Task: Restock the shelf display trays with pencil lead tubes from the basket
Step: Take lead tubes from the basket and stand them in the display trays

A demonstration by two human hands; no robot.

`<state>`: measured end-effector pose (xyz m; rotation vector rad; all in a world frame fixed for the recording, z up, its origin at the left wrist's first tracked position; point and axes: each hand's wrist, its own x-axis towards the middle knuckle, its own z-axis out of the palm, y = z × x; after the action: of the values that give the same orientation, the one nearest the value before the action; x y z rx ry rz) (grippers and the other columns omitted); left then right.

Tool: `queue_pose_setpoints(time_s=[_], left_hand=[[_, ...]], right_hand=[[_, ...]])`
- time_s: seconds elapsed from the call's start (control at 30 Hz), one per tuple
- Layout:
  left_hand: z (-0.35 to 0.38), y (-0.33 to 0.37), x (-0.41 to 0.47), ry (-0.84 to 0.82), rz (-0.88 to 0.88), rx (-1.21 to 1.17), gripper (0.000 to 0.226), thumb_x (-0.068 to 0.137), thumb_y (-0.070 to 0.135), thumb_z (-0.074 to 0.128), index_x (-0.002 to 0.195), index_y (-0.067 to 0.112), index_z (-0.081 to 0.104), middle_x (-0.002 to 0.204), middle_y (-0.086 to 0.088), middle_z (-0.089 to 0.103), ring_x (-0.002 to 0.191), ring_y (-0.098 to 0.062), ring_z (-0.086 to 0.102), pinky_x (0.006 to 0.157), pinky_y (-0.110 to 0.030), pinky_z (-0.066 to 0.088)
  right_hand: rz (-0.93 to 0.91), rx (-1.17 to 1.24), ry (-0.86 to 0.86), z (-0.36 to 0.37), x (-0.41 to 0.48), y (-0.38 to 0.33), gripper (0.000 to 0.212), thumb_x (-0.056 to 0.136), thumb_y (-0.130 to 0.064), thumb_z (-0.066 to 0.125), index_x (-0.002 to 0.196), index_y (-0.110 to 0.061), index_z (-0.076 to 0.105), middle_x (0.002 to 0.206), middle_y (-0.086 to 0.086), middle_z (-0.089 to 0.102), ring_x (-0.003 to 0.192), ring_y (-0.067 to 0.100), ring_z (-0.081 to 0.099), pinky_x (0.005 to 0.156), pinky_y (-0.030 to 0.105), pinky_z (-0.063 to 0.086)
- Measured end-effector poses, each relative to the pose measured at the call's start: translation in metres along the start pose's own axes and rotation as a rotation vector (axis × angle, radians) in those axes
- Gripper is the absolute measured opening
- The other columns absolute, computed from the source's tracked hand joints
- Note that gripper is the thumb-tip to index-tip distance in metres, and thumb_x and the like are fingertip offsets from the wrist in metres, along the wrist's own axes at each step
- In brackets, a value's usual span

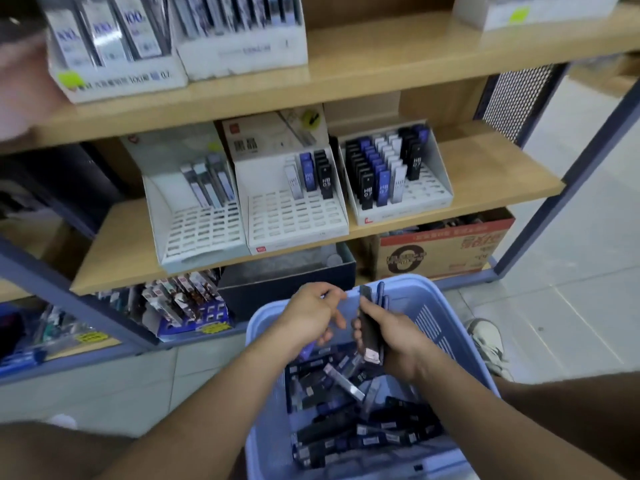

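Tubes (369,327) sit bunched in the right hand (398,337), gripped tight, over the basket (446,299). The left hand (311,317) curls close by; whether it holds anything, I cannot tell. Line them up, then fill the middle tray (294,216).

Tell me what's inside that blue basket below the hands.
A loose heap of black, blue and pale pencil lead tubes lies in the basket. The right hand grips a few above it. The forearms cover part; the bottom is hidden.
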<state>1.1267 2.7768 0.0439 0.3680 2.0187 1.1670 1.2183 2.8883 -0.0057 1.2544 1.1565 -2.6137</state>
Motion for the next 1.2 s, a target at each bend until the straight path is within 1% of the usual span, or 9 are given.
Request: queue_pose_setpoints(time_s=[0.2,0.37,0.5,0.63,0.77,0.83,0.93,1.03,1.2], left_hand=[[-0.015,0.033,-0.03,-0.238,-0.02,0.238,0.035,0.09,0.055,0.053,0.109,0.026,0.058,0.08,0.001,0.068,0.053,-0.009,0.041,0.045,-0.018,0.031],[-0.003,0.044,-0.036,-0.137,0.081,0.088,0.034,0.095,0.041,0.053,0.103,0.009,0.057,0.071,-0.003,0.068,0.046,-0.012,0.036,0.044,-0.019,0.028],[-0.003,0.053,-0.036,0.069,0.113,-0.146,0.024,0.102,0.031,0.041,0.095,0.011,0.052,0.071,-0.003,0.059,0.05,-0.011,0.04,0.043,-0.021,0.03],[-0.003,0.061,-0.032,0.151,0.024,-0.526,0.024,0.102,0.029,0.043,0.103,0.008,0.053,0.087,-0.019,0.067,0.074,-0.028,0.065,0.07,-0.038,0.052],[0.0,0.064,-0.034,0.15,-0.012,-0.622,0.023,0.101,0.029,0.045,0.109,0.009,0.052,0.055,-0.007,0.065,0.049,-0.023,0.061,0.063,-0.037,0.052],[0.002,0.064,-0.033,0.134,-0.031,-0.661,0.017,0.1,0.026,0.048,0.101,0.01,0.055,0.059,-0.005,0.064,0.052,-0.022,0.06,0.059,-0.033,0.052],[0.003,0.065,-0.028,0.14,-0.036,-0.633,0.014,0.1,0.02,0.047,0.092,0.012,0.057,0.086,-0.012,0.067,0.069,-0.02,0.059,0.066,-0.032,0.052],[-0.006,0.07,-0.023,0.149,0.041,-0.537,0.014,0.1,0.024,0.047,0.096,0.013,0.055,0.092,-0.011,0.072,0.087,-0.023,0.065,0.081,-0.038,0.053],[-0.04,0.081,-0.029,0.193,0.233,-0.193,0.007,0.093,0.018,0.06,0.099,0.017,0.064,0.072,-0.004,0.071,0.051,-0.011,0.056,0.051,-0.02,0.045]], right_hand=[[-0.163,0.101,0.061,0.026,-0.024,-0.038,0.031,0.093,-0.039,0.062,0.086,-0.009,0.064,0.064,0.003,0.06,0.06,0.019,0.058,0.059,0.032,0.047],[-0.243,0.144,0.005,0.044,-0.042,-0.04,0.036,0.091,-0.047,0.061,0.091,-0.01,0.065,0.053,0.004,0.053,0.039,0.017,0.045,0.037,0.024,0.036],[-0.31,0.136,-0.039,0.047,-0.057,-0.037,0.028,0.092,-0.038,0.063,0.091,-0.01,0.061,0.056,0.0,0.049,0.044,0.01,0.035,0.038,0.02,0.025],[-0.329,-0.042,-0.111,0.059,-0.071,-0.016,0.012,0.093,-0.024,0.065,0.09,-0.015,0.058,0.058,-0.005,0.051,0.046,0.008,0.033,0.041,0.02,0.023],[-0.389,-0.186,-0.129,0.063,-0.074,-0.011,0.008,0.092,-0.019,0.065,0.087,-0.015,0.062,0.052,-0.003,0.046,0.045,0.008,0.031,0.042,0.021,0.024],[-0.409,-0.28,-0.122,0.062,-0.074,-0.016,0.015,0.092,-0.015,0.065,0.078,-0.016,0.059,0.051,-0.005,0.046,0.045,0.008,0.034,0.042,0.021,0.027],[-0.363,-0.416,-0.087,0.061,-0.075,-0.021,0.019,0.091,-0.015,0.058,0.074,-0.018,0.054,0.054,-0.004,0.05,0.05,0.01,0.045,0.044,0.02,0.034],[-0.238,-0.348,-0.199,0.057,-0.079,-0.016,0.009,0.091,-0.011,0.055,0.082,-0.013,0.053,0.062,0.004,0.058,0.05,0.018,0.055,0.037,0.02,0.029],[-0.081,0.123,-0.264,0.039,-0.075,-0.018,0.018,0.08,-0.01,0.063,0.097,-0.01,0.055,0.062,0.006,0.055,0.044,0.015,0.049,0.031,0.018,0.032]])
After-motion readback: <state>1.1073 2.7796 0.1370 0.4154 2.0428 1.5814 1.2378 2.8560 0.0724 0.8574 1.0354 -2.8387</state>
